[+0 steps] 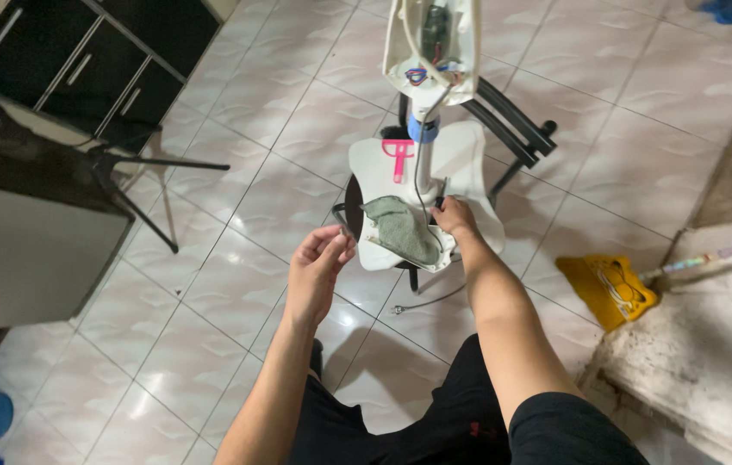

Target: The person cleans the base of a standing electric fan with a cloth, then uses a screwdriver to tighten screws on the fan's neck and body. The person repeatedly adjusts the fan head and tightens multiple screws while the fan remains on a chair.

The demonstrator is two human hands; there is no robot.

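A white fan stand lies in front of me on a black stool, its base (469, 164) facing me with the underside open. A grey block (402, 229) fills the opened base. My right hand (454, 217) rests at the base's edge, fingers pinched on a black cable (418, 172) that runs up along the pole. My left hand (318, 263) hovers just left of the base, fingers curled loosely, holding nothing that I can see. Farther up, the opened white control housing (431, 47) shows coloured wires. A pink tool (398, 155) lies on the base.
A black table (21, 172) with thin legs stands at the left, dark cabinets (99, 52) behind it. A yellow mop head (609, 288) lies on the tiled floor at the right beside a rough concrete step (702, 362). A loose cable (430, 301) trails under the stool.
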